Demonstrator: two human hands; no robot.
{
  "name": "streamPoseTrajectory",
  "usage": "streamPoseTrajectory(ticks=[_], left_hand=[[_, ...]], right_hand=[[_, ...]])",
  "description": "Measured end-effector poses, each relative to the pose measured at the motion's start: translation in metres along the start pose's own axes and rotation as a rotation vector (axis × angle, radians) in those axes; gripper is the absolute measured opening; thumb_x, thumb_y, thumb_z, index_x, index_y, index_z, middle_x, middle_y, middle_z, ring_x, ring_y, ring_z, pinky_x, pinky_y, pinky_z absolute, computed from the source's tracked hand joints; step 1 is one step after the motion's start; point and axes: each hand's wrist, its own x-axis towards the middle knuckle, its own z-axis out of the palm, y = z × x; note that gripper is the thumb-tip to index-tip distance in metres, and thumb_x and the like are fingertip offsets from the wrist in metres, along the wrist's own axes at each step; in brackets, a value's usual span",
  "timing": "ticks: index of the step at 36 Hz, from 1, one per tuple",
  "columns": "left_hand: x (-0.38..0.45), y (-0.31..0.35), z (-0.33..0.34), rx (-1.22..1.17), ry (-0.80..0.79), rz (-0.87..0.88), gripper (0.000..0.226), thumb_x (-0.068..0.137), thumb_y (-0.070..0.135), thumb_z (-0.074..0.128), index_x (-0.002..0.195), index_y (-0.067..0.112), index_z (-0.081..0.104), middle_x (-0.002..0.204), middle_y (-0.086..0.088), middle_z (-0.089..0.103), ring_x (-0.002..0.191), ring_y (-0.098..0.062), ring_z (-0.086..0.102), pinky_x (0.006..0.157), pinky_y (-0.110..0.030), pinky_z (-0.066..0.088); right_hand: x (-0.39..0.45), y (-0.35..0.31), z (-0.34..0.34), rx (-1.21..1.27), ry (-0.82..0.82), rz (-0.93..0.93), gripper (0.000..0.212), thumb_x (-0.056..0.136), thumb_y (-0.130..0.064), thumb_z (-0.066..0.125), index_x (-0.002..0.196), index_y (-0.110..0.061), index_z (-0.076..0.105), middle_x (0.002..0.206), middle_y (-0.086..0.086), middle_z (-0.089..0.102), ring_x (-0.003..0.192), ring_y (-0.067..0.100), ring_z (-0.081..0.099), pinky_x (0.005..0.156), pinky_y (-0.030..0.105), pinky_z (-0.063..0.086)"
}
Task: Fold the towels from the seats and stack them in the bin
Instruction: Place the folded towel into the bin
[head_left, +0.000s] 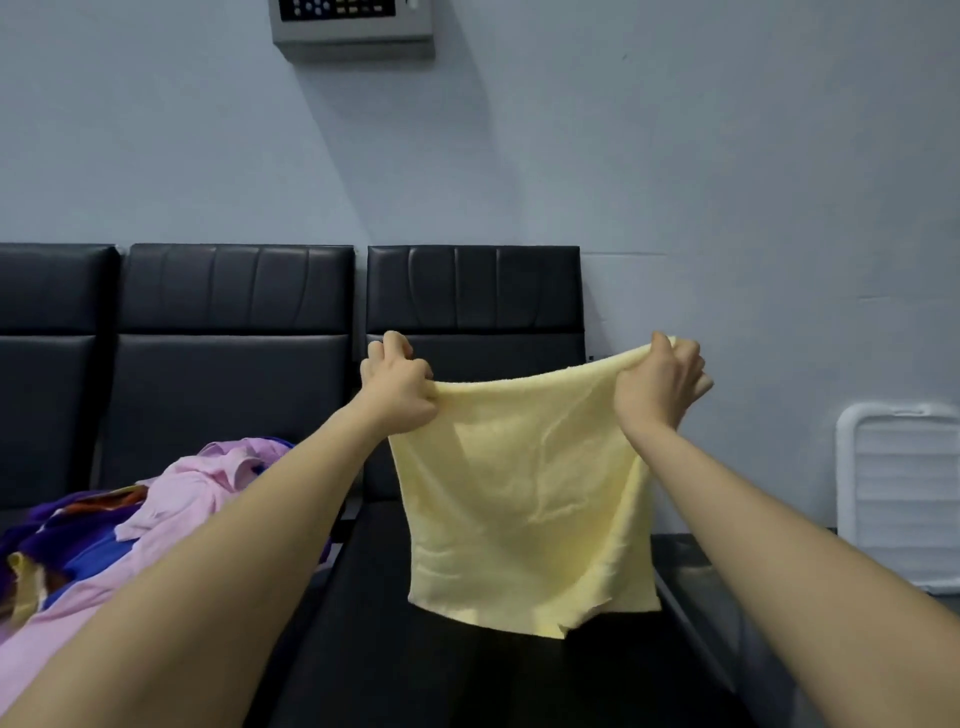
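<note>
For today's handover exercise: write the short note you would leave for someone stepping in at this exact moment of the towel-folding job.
Left hand: grips one top corner of the yellow towel.
Right hand: grips the other top corner.
The towel hangs spread between both hands, above the black seat, its lower edge free.
A pile of towels, pink, purple and blue, lies unfolded on the seat to the left.
A white bin stands at the right; its inside is out of view.
Done: yellow towel picked up and spread.
Left: fold it, put it in the bin, then work through the pile.
</note>
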Motion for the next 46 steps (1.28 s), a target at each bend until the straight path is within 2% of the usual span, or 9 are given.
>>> streamPoseTrajectory(ticks=[8,13,16,21,26,31,34,42,46], left_hand=[[0.011,0.006,-0.014,0.199,0.198,-0.055,0.029,0.083,-0.009,0.042,0.088,0.008,0.065,0.109,-0.007,0.044,0.098,-0.028,0.032,0.082,-0.036,0.024],[0.004,0.014,-0.02,0.344,0.218,-0.031,0.032,0.08,-0.008,0.043,0.059,0.015,0.036,0.064,0.001,0.039,0.076,-0.022,0.037,0.081,-0.033,0.025],[0.0,0.012,-0.019,0.366,0.221,-0.029,0.034,0.079,-0.008,0.044,0.058,0.016,0.031,0.058,0.001,0.035,0.069,-0.022,0.038,0.08,-0.031,0.027],[-0.006,0.003,-0.014,0.312,0.23,-0.064,0.023,0.082,-0.009,0.048,0.078,0.012,0.041,0.078,-0.002,0.042,0.077,-0.025,0.049,0.074,-0.029,0.032],[-0.011,0.0,-0.02,0.275,0.223,-0.124,0.027,0.082,-0.011,0.048,0.088,0.01,0.032,0.086,-0.007,0.039,0.05,-0.015,0.029,0.046,-0.025,0.019],[-0.013,-0.002,-0.019,0.294,0.214,-0.149,0.029,0.079,-0.013,0.051,0.091,0.01,0.038,0.099,-0.012,0.05,0.072,-0.026,0.05,0.059,-0.031,0.036],[-0.014,-0.001,-0.013,0.269,0.209,-0.143,0.029,0.08,-0.014,0.051,0.101,0.006,0.046,0.103,-0.014,0.051,0.076,-0.027,0.05,0.059,-0.033,0.038],[-0.015,-0.006,0.0,0.278,0.197,-0.146,0.023,0.088,-0.005,0.046,0.11,0.004,0.048,0.115,-0.014,0.049,0.101,-0.029,0.048,0.075,-0.032,0.041],[-0.014,-0.013,0.003,0.436,0.257,-0.043,0.016,0.088,0.003,0.04,0.099,0.007,0.052,0.102,-0.009,0.054,0.091,-0.026,0.047,0.07,-0.03,0.035]], right_hand=[[0.014,0.001,-0.016,-0.219,-0.025,-0.157,0.027,0.085,0.006,0.041,0.1,-0.004,0.061,0.115,0.016,0.046,0.107,0.034,0.039,0.093,0.036,0.023],[0.013,0.001,-0.022,-0.438,-0.051,-0.273,0.023,0.085,0.002,0.045,0.093,-0.01,0.062,0.108,0.011,0.051,0.102,0.03,0.043,0.087,0.036,0.026],[0.01,0.002,-0.026,-0.467,-0.122,-0.342,0.022,0.085,0.001,0.045,0.093,-0.012,0.061,0.101,0.008,0.059,0.098,0.026,0.049,0.084,0.035,0.027],[0.006,0.0,-0.032,-0.327,-0.152,-0.326,0.021,0.083,0.01,0.041,0.087,-0.01,0.045,0.098,0.013,0.058,0.085,0.031,0.05,0.071,0.031,0.028],[0.006,-0.005,-0.035,-0.236,-0.204,-0.276,0.025,0.084,0.011,0.034,0.099,-0.007,0.044,0.092,0.014,0.056,0.075,0.031,0.048,0.062,0.032,0.035],[0.008,-0.009,-0.035,-0.322,-0.277,-0.264,0.026,0.079,0.011,0.038,0.066,-0.011,0.041,0.089,0.014,0.058,0.074,0.03,0.048,0.062,0.029,0.033],[0.006,-0.009,-0.035,-0.335,-0.264,-0.258,0.02,0.084,0.008,0.04,0.079,-0.008,0.05,0.097,0.015,0.062,0.085,0.033,0.057,0.066,0.03,0.036],[-0.002,-0.001,-0.026,-0.282,-0.283,-0.221,0.023,0.089,0.006,0.039,0.1,-0.007,0.054,0.107,0.012,0.051,0.074,0.024,0.042,0.063,0.03,0.032],[0.001,0.006,-0.021,-0.199,-0.311,-0.147,0.027,0.087,0.007,0.037,0.071,-0.015,0.038,0.091,0.009,0.048,0.066,0.021,0.039,0.053,0.026,0.026]])
